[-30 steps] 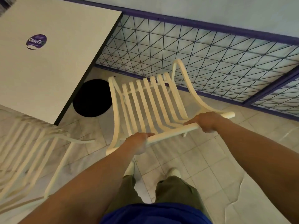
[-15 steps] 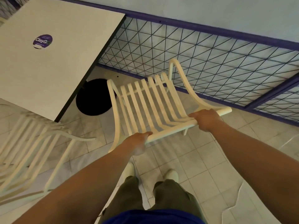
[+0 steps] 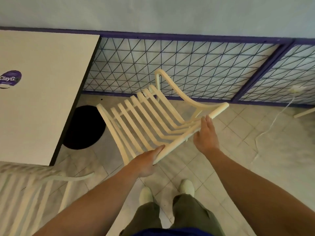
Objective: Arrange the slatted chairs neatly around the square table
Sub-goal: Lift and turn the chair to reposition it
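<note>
The top rail of a cream slatted chair (image 3: pixel 150 123) is gripped by the left hand (image 3: pixel 146 161), while the right hand (image 3: pixel 205 135) is held open, fingers extended, just beside that rail (contact cannot be told). The chair is set between the white square table (image 3: pixel 46 92) and a purple mesh fence (image 3: pixel 187 65). A second slatted chair (image 3: pixel 32 188) is seen lower left.

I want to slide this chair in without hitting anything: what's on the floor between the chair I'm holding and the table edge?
In the head view, only the table's round black base on bare tiled floor lies between the slatted chair and the square table.
</note>
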### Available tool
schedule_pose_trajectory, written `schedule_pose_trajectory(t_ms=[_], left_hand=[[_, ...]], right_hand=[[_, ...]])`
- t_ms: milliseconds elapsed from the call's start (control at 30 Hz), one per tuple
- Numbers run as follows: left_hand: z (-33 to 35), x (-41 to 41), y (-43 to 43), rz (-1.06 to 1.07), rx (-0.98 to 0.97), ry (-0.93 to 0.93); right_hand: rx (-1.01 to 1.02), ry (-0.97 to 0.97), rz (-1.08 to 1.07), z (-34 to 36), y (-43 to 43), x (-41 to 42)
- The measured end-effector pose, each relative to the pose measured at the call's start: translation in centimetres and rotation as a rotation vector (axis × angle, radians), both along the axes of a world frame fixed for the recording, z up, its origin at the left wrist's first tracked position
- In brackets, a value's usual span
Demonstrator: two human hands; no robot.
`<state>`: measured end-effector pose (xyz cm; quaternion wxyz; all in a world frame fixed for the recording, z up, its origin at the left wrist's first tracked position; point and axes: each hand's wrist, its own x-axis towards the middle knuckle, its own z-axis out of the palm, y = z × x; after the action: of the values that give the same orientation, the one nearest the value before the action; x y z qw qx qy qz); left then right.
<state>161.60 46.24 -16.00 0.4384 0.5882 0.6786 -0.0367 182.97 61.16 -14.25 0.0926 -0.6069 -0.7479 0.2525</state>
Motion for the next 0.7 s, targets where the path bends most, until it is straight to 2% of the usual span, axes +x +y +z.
schedule_pose_trajectory(t_ms=[100,200,300,467,700], left_hand=[[0.0,-0.8,0.1,-0.047,0.027,-0.060],[0.0,-1.0,0.0,0.016,0.029,-0.135],[-0.5,-0.9,-0.2,0.084,0.012,-0.205],[-0.7,-0.6,0.5,0.131,-0.037,-0.209],[-0.6,0.2,0.8,0.149,-0.084,-0.160]], right_hand=[[-0.070,0.283,-0.320,-0.3,-2.6,-2.1],[-0.272,0.543,-0.637,-0.6,-3.2,-3.9],[-0.413,0.726,-0.724,-1.1,-2.9,-5.0],[-0.489,0.668,-0.710,-2.5,-1.4,-6.0],[-0.591,0.716,-0.800,-3.5,0.0,-5.9]])
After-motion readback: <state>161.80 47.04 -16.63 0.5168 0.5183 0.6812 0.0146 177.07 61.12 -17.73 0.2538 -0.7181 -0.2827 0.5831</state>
